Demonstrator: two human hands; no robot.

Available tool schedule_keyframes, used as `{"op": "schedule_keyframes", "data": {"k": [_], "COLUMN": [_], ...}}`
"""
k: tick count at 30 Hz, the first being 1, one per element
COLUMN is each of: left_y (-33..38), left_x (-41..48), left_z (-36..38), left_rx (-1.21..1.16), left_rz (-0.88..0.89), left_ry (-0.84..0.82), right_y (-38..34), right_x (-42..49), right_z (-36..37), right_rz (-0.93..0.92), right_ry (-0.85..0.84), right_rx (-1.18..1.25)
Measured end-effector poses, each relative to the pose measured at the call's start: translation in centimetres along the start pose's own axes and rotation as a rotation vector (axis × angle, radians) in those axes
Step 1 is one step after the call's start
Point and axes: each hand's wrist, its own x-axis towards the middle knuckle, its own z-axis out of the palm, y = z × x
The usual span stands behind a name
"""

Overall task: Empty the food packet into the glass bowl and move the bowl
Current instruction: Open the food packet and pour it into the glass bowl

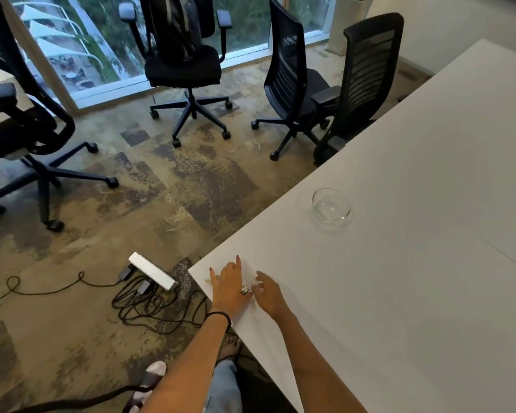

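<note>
A clear glass bowl (331,206) stands with nothing in it on the white table (414,234), close to the left edge. Near the table's front corner my left hand (228,286) lies flat, fingers spread, over something small and yellowish (206,280) that peeks out by the index finger; I cannot tell whether it is the food packet. My right hand (267,292) hovers just to the right of the left hand with fingers loosely curled and nothing visibly held. Both hands are well short of the bowl.
Several black office chairs (304,93) stand on the patterned carpet to the left and beyond the table. A white power strip (152,271) with tangled black cables lies on the floor by the table corner. My feet show below the table edge.
</note>
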Motion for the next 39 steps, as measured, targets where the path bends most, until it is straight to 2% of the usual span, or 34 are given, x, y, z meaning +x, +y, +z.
{"op": "schedule_keyframes", "data": {"k": [6, 14, 21, 28, 39], "left_y": [0.0, 0.4, 2.1, 3.8, 4.8], "left_x": [0.9, 1.0, 1.1, 1.2, 0.7], "left_z": [-1.0, -2.3, -3.6, -4.9, -5.4], "left_rx": [0.03, -0.194, -0.337, -0.421, -0.534], "left_rz": [0.038, 0.111, 0.165, 0.283, 0.32], "left_ry": [-0.089, -0.074, -0.044, -0.063, -0.132], "right_y": [0.1, -0.8, -0.9, -0.8, -0.4], "right_x": [0.5, 0.5, 0.8, 0.7, 0.3], "right_z": [0.0, -0.8, -2.1, -4.0, -5.5], "right_rz": [0.087, 0.036, 0.022, 0.003, 0.019], "right_ry": [0.023, 0.079, 0.298, 0.407, 0.418], "right_rx": [0.016, 0.113, 0.157, 0.246, 0.255]}}
